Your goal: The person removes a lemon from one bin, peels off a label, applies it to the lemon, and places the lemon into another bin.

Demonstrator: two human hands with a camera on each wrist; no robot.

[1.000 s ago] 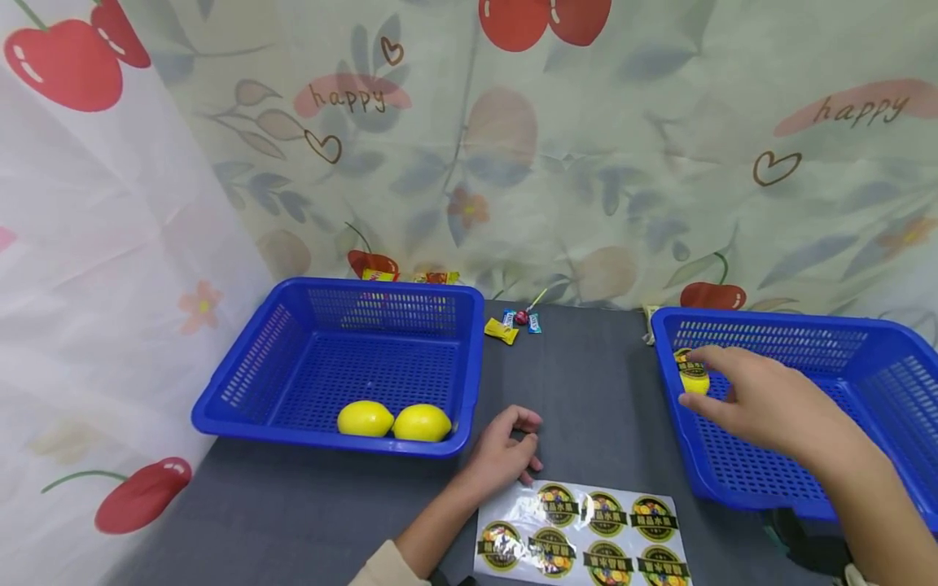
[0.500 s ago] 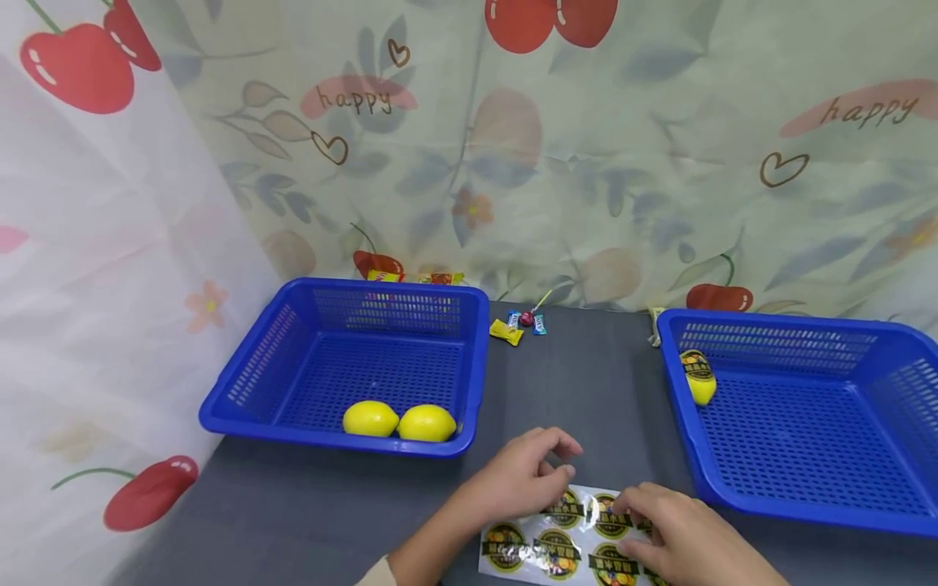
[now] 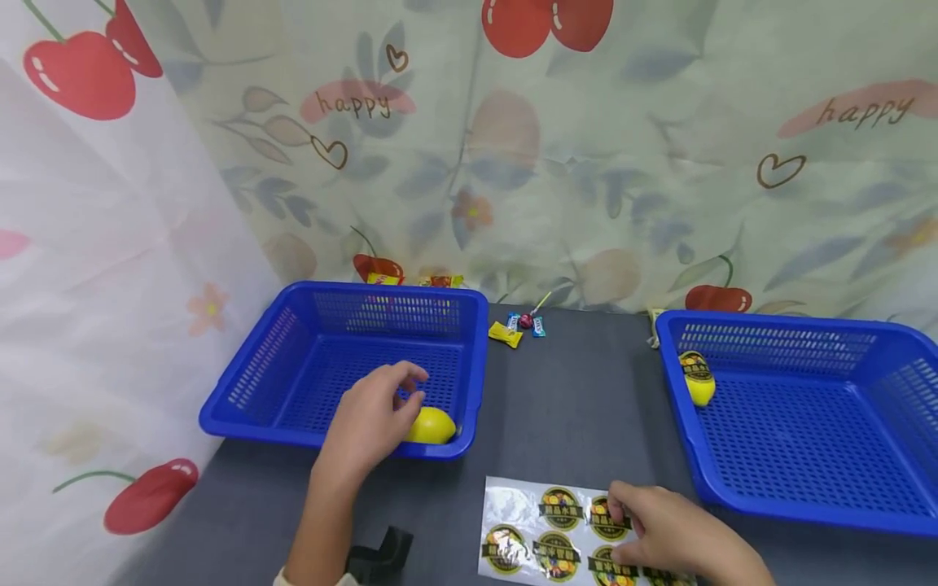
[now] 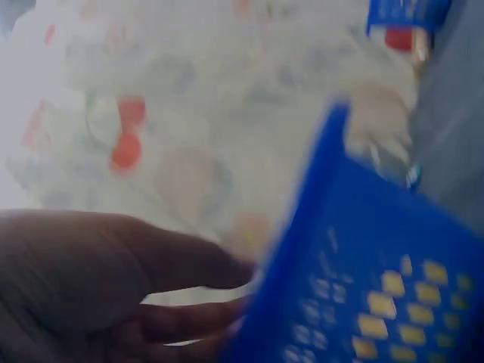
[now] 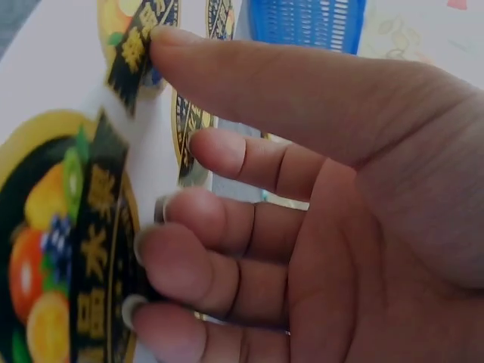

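Presumably at fruit pick-up: lower the loosely curved, apparently unladen left hand (image 3: 370, 415) to the lemon (image 3: 434, 426) at 4 o'clock in the left basket (image 3: 264, 438), with the right hand (image 3: 663, 525), thumb and fingers parted, at the sticker sheet (image 3: 579, 533), 5 o'clock.

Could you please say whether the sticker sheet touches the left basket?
Apart; the head view shows dark table between the sticker sheet and left basket.

The left basket (image 3: 340, 358) walls in a lemon (image 3: 434, 426) on 2 sides; free table (image 3: 579, 407) lies to its right.
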